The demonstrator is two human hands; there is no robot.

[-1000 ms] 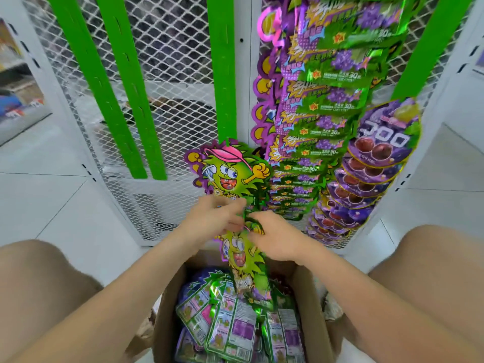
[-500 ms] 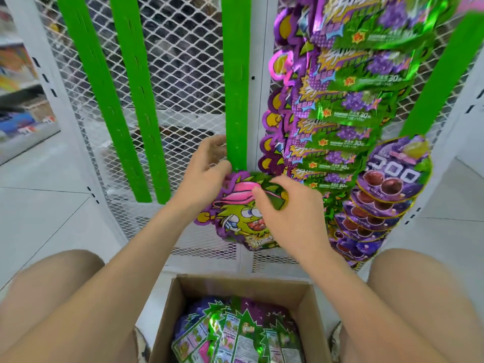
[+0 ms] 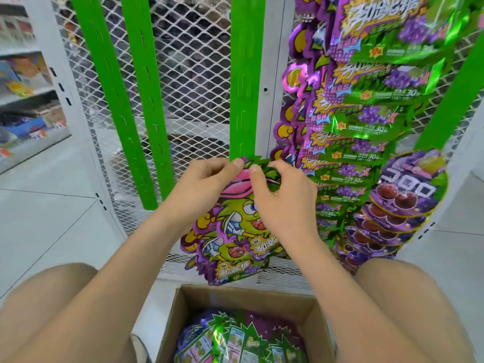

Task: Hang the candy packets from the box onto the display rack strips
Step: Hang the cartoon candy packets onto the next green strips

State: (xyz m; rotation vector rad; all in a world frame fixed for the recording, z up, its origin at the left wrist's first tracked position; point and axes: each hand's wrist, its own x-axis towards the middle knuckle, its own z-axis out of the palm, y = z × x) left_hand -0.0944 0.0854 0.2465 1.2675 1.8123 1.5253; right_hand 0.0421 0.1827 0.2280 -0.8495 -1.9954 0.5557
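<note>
Item under handling: a small bunch of candy packets, at least two overlapping, printed with a green cartoon figure. It is held upright above the box, its top edge touching the lower tip of the centre green strip.

Left hand: thumb and forefinger pinch the top edge of the front packet, the other fingers curled. Right hand: thumb and fingers pinch the same top edge just to the right.

Change noted: a second ago both hands were low over the box, sorting packets. Half a second ago they had risen toward the strip. Now the header sits at the strip's end. Judgement: the pick is complete and the hooking step is in hand. No packet from this bunch appears hung yet, and whether a tab has caught cannot be told.

Surroundings: the cardboard box at near centre holds more packets. To the right, hung green-and-purple packets fill one strip, with round purple packets beyond. To the left, two further strips stand bare against the white mesh panel.
</note>
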